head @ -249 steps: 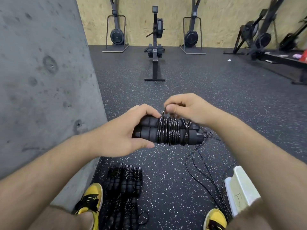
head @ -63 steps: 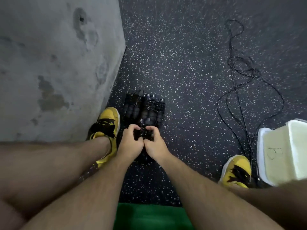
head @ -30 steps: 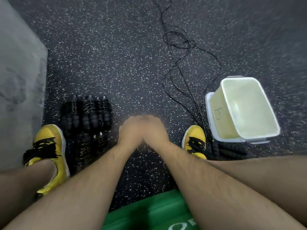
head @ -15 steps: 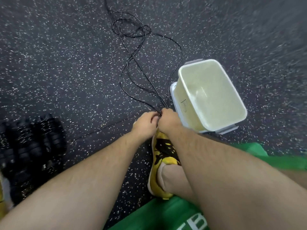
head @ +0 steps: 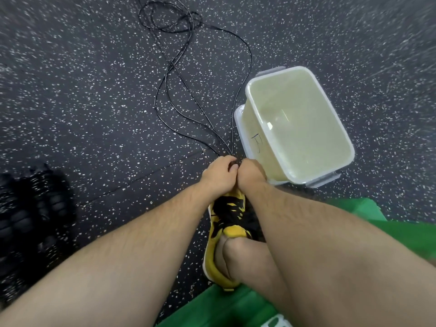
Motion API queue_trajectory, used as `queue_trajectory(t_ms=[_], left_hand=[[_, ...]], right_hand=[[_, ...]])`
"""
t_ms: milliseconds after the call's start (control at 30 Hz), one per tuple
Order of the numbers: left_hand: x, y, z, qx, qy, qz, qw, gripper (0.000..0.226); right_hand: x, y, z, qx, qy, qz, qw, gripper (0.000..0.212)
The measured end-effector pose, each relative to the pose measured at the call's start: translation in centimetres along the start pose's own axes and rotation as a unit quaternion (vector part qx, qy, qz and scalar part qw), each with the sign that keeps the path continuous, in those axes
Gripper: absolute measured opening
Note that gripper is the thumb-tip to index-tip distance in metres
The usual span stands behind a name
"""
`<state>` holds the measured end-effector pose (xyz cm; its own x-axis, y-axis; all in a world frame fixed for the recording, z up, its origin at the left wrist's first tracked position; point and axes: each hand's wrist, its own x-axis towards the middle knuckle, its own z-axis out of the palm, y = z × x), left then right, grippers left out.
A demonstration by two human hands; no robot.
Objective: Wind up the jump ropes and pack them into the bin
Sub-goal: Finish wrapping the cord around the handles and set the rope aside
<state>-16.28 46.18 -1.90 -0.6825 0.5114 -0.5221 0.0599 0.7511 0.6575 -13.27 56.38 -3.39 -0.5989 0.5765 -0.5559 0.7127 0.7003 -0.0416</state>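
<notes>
A green mat [head: 236, 308] lies nearest, then a yellow shoe [head: 227, 215] under both forearms. The left hand [head: 219, 175] and right hand [head: 252, 173] meet just past its toe, fingers curled round the loose jump rope [head: 179, 74] strands. The empty bin [head: 302, 119] stands just right; wound ropes [head: 33, 208] lie far left.

Glossy translucent plastic bin [head: 343, 128]; matt speckled rubber floor [head: 82, 90]

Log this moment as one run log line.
stage: picking up next rope | left hand and right hand: together at loose rope ends on floor, grip unclear | bin: empty | wound ropes: piled left
</notes>
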Motion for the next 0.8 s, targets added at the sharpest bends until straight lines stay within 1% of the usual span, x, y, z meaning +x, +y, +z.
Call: queue_trajectory(t_ms=[67,133,233,333,400,500,600,733,800], left_hand=[[-0.3,-0.1,-0.3,-0.013,0.01,-0.004,1.0,0.036],[-0.7,-0.2,-0.8,-0.023,0.02,-0.013,0.999,0.036],[-1.7,0.2,-1.9,-0.037,0.029,-0.023,0.999,0.035],[-2.9,1.3,-3.4,-0.074,0.034,-0.021,0.996,0.036],[-4.1,2.3,-4.6,-0.127,0.041,-0.012,0.991,0.037],[-6.2,3.8,-7.1,-0.198,0.071,0.001,0.978,0.035],[-9.1,5.0,-10.1,-0.232,0.105,0.008,0.967,0.034],[-13.0,5.6,-13.8,-0.275,0.144,0.03,0.95,0.031],[-15.3,5.7,-15.8,-0.274,0.163,0.035,0.947,0.027]], right_hand=[[-0.3,-0.1,0.0,0.004,0.019,0.008,1.0,0.029],[-1.0,-0.2,-0.4,0.003,0.066,-0.004,0.998,0.029],[-2.7,-0.9,-1.9,0.07,0.108,-0.048,0.991,0.02],[-4.9,-1.9,-4.7,0.116,0.115,-0.111,0.98,0.027],[-6.4,-2.7,-6.6,0.135,0.116,-0.137,0.974,0.025],[-8.6,-4.0,-9.3,0.157,0.126,-0.163,0.966,0.025],[-11.2,-5.7,-11.8,0.192,0.141,-0.195,0.951,0.026],[-15.1,-8.6,-14.8,0.292,0.139,-0.215,0.921,0.021],[-17.3,-10.1,-16.1,0.344,0.131,-0.219,0.904,0.017]])
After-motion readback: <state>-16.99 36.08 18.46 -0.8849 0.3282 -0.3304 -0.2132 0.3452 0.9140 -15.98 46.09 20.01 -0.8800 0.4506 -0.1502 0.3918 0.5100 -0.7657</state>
